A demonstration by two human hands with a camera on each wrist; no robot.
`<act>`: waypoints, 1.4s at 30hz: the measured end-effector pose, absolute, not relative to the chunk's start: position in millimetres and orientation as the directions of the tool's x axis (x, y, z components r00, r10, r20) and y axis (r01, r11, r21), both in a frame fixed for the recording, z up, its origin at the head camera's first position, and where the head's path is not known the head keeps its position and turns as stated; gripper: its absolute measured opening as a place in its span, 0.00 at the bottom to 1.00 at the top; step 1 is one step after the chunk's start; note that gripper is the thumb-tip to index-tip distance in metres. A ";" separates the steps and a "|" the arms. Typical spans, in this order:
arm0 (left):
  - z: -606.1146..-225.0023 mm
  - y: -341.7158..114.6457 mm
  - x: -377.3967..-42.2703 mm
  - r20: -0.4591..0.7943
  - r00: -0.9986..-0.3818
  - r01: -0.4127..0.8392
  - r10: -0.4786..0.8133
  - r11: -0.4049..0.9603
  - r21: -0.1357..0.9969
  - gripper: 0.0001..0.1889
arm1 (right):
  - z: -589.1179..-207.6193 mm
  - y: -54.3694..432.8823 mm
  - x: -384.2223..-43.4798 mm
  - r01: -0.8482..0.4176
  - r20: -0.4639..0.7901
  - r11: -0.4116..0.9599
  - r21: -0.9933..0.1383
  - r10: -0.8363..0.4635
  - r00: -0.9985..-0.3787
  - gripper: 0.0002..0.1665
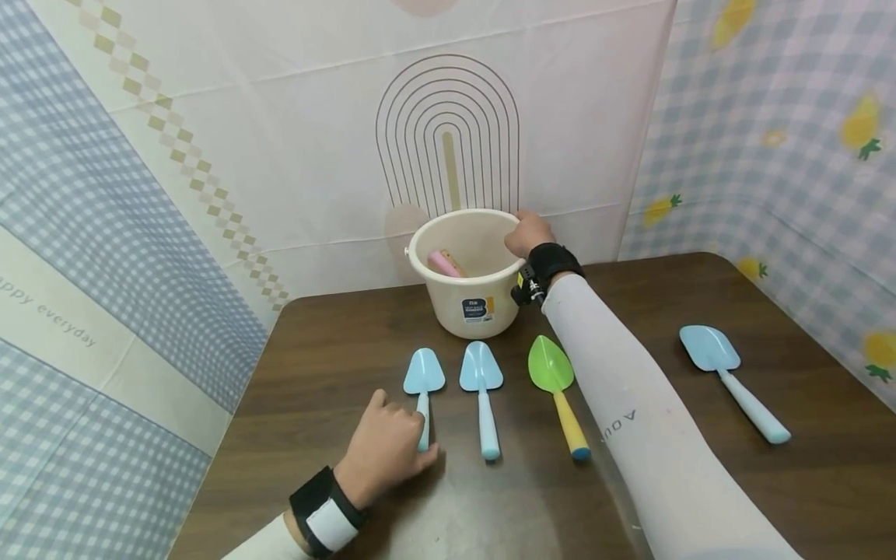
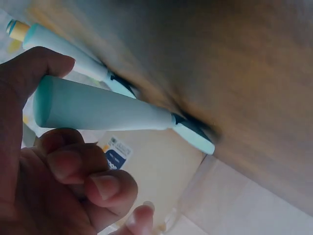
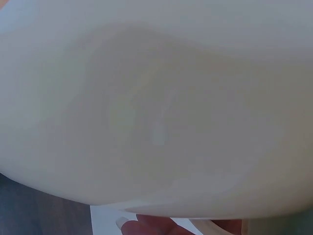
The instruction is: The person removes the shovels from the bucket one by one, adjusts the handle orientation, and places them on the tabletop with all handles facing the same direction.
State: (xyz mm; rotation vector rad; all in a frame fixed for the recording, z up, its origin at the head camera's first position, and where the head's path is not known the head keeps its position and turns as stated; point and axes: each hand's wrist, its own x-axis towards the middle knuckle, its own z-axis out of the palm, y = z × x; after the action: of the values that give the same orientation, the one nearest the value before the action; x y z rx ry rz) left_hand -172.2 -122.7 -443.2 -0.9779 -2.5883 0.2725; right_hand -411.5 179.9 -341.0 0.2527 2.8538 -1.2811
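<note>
Head view: one brown table [image 1: 336, 342] has one cream bucket [image 1: 448, 299] standing upright towards its back, one label [image 1: 478, 309] on its front. Inside leans one pink thing [image 1: 444, 263] with a tan strip along it; whether that is one object or two, I cannot tell.

Four trowels lie in front of the bucket or to its right, three blue and one green. From left to right: first blue trowel [image 1: 424, 369], second blue trowel [image 1: 481, 369], green trowel [image 1: 549, 364] with its yellow handle, and, well apart at the right, third blue trowel [image 1: 710, 348].

Two hands show. The left hand [image 1: 385, 451] pinches the handle end of the first blue trowel between thumb and curled fingers; how firmly, I cannot tell. The right hand [image 1: 530, 235] grips the bucket's right rim, fingers bent over it. Each wrist wears one black band; two pale sleeves cover the arms. Patterned cloth [image 1: 315, 155] hangs behind and at both sides.
</note>
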 end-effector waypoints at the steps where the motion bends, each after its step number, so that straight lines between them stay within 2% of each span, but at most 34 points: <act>1: -444.0 -122.1 -171.6 0.248 -0.703 0.601 0.667 0.743 -0.295 0.29 | -340.5 179.8 -411.5 0.147 -0.067 0.656 -0.741 0.145 -0.987 0.38; 35: -450.9 -121.1 -164.1 0.158 -0.758 0.593 0.632 0.770 -0.235 0.29 | -341.7 180.5 -412.8 0.139 -0.059 0.647 -0.750 0.144 -0.988 0.38; 42: -432.9 -116.2 -174.6 0.212 -0.743 0.595 0.636 0.771 -0.228 0.33 | -341.0 179.9 -410.6 0.140 -0.059 0.662 -0.736 0.143 -0.988 0.38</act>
State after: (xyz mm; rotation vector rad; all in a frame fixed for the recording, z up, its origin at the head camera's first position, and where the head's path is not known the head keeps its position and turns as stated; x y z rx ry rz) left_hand -174.6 -116.2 -432.9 -0.9551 -2.6890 0.2110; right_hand -410.6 179.9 -341.0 0.2433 2.8674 -1.2696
